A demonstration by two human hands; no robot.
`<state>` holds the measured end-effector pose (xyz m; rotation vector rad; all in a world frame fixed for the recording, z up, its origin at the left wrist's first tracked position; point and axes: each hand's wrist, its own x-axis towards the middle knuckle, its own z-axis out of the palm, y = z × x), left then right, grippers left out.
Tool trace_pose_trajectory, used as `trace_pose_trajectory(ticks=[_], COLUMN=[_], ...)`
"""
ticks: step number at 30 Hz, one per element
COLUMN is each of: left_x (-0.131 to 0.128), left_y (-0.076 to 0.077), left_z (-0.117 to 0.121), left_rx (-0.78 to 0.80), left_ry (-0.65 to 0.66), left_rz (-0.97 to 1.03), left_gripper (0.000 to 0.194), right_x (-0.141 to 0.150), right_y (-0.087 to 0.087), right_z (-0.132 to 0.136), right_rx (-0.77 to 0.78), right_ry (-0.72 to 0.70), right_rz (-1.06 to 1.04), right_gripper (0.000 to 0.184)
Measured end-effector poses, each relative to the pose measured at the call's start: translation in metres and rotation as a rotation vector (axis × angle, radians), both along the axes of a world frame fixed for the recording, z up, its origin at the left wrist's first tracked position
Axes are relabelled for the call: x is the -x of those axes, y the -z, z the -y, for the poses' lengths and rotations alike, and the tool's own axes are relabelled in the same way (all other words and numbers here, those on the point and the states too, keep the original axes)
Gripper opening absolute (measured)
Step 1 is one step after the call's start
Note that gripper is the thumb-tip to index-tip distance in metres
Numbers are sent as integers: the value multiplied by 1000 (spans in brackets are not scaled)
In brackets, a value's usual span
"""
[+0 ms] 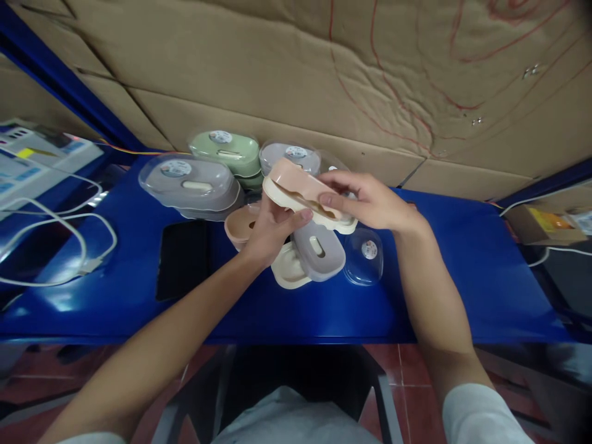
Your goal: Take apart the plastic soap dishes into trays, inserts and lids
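Peach-and-cream container [296, 182] was clamped between the left hand [271, 231] and the right hand [367, 200], tilted above the blue table [296, 317], whose surface was left bare along the near edge and to the right. The left hand was partly hidden by it, a peach bowl [237, 223] was partly covered, and farther back a labelled clear lid [333, 161] was mostly blocked.

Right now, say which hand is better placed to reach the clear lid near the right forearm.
Probably the right hand: it is nearer the clear lid, while the left hand is farther off, past the grey piece. The right would first have to let go of the peach piece.
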<state>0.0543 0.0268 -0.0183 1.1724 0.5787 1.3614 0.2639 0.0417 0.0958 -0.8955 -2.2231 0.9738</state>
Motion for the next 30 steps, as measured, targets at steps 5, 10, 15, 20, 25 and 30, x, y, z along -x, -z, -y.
trace_pose_trajectory(ticks=[5,10,15,20,25,30], left_x=[0,6,12,18,23,44], left_y=[-6,-8,-1,0,-13,-30], left_z=[9,17,12,3,4,-12], left_rx=[-199,-457,-504,-547,-533,-542], left_ry=[-19,-301,-419,-511,-561,-625], left_rz=[-234,-699,-758,-826,-821,-787], left_gripper=[104,114,118,119,83,37], right_x=[-29,-78,-96,-96,-105,-104], right_y=[-18,-4,23,30,40,46], right_z=[3,-19,-39,-41,-47,-49], right_rx=[-192,-249,-87,81,182,207], right_ry=[252,526,583,519,517,537], right_rz=[-94,-3,253,343,390,315], right_gripper=[46,36,23,23,29,43])
